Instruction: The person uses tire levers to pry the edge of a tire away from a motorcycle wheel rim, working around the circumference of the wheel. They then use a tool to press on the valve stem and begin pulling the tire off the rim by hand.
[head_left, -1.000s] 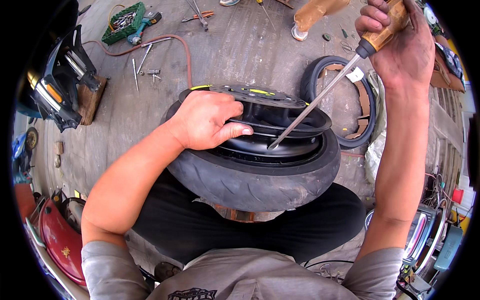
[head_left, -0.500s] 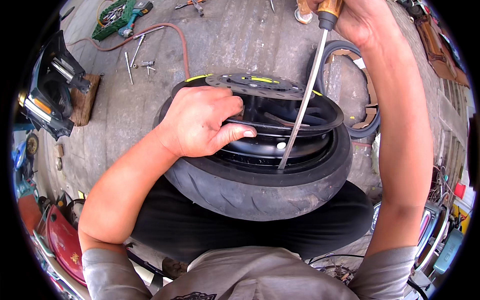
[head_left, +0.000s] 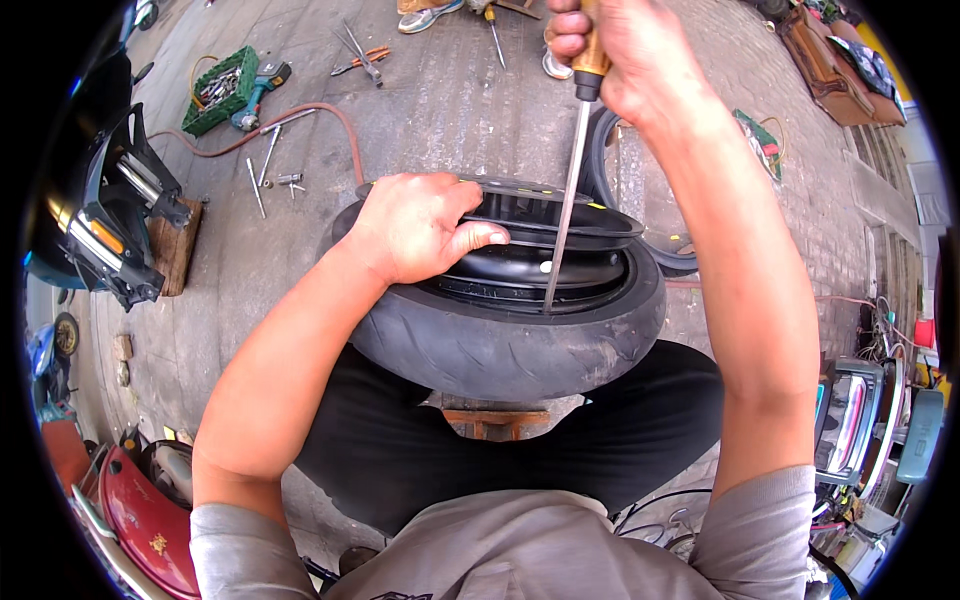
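Note:
A black motorcycle wheel rim (head_left: 600, 236) sits tilted, partly inside a black tyre (head_left: 500, 352) in front of my lap. My left hand (head_left: 415, 232) is closed over the rim's left side, thumb lying along its edge. High on the right, my right hand (head_left: 640, 62) wraps round the amber handle of a long screwdriver (head_left: 569, 190). Its shaft runs steeply down past the rim, and the tip meets the tyre's inner edge; the very end is hidden. A brake disc (head_left: 530, 188) shows nearly edge-on at the rim's top.
Another tyre (head_left: 672, 264) lies behind my right forearm. At the far left are a green basket (head_left: 222, 95), a cordless drill (head_left: 262, 92) and pliers (head_left: 362, 62). A person's shoe (head_left: 430, 18) shows at the top. A red hose (head_left: 330, 108) crosses the floor; a red body panel (head_left: 140, 515) stands near left.
My whole view has shifted. The screwdriver stands more upright, and my right hand is farther left over the wheel. The brake disc shows more edge-on. My left hand keeps its hold on the rim.

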